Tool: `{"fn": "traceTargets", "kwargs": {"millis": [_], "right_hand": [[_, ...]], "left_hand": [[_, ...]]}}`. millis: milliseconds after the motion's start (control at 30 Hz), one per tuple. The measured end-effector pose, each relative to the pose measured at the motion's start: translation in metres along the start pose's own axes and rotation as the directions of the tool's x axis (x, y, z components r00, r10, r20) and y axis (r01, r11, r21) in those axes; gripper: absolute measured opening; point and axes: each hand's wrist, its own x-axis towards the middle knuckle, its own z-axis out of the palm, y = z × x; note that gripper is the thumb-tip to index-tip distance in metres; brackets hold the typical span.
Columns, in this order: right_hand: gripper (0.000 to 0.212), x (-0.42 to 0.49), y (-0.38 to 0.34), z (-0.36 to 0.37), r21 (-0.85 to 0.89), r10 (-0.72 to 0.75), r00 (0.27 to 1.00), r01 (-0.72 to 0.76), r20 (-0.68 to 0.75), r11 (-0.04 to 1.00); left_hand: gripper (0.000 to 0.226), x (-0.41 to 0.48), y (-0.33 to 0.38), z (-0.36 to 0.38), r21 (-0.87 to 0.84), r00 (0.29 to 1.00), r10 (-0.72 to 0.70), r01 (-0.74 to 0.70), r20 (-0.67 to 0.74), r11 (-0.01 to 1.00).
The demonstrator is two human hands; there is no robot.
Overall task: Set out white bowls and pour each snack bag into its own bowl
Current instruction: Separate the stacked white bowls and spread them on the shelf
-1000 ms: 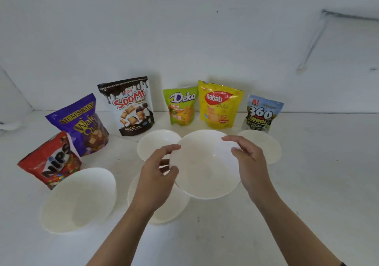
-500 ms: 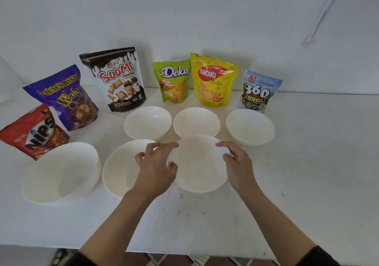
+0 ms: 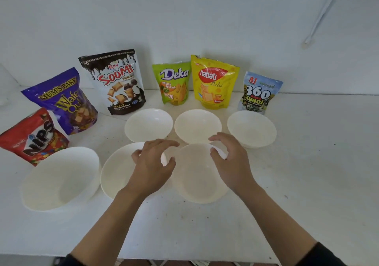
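Several white bowls stand on the white table [image 3: 307, 183] in two rows. The back row has three [image 3: 148, 125], [image 3: 198, 126], [image 3: 251, 128]. At the front are a large bowl [image 3: 59, 177], a second bowl [image 3: 117, 169] and the front-middle bowl [image 3: 196, 177], which rests on the table. My left hand [image 3: 153, 163] and my right hand [image 3: 227, 159] hover at that bowl's left and right rim, fingers apart, holding nothing. Several closed snack bags stand behind: Nips [image 3: 32, 136], Mum's Bake [image 3: 63, 101], Soomi [image 3: 114, 83], Deka [image 3: 173, 85], Nabati [image 3: 213, 83], 360 Kuaci [image 3: 259, 93].
A white wall rises right behind the bags, with a thin cable [image 3: 320, 15] running down it at the upper right. The table's front edge [image 3: 184, 260] lies close below my forearms. The table's right side holds bare surface.
The bowl I held in the air came down onto the table at the front middle. Both hands have loosened off its rim. The view tilted down.
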Motion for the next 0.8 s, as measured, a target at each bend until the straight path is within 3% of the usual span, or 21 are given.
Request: {"fn": "traceTargets", "kwargs": {"millis": [200,533,667,800], "right_hand": [[0.025,0.014,-0.06,0.033,0.139,-0.191,0.973,0.173,0.128,0.975],[0.02,0.017,-0.14,0.137,0.229,-0.299,0.892,0.23,0.34,0.946],[0.018,0.014,-0.153,0.181,0.214,-0.303,0.858,0.232,0.415,0.949],[0.017,0.013,-0.153,0.221,0.08,-0.283,0.816,0.282,0.503,0.956]], "left_hand": [[0.022,0.004,-0.017,-0.066,-0.198,0.989,-0.12,0.101,-0.082,0.975],[0.015,-0.036,-0.092,-0.157,-0.223,0.919,-0.287,0.23,-0.269,0.947],[0.016,-0.056,-0.13,-0.173,-0.142,0.866,-0.338,0.307,-0.368,0.941],[0.017,-0.071,-0.163,-0.172,0.032,0.834,-0.409,0.452,-0.371,0.892]]}}
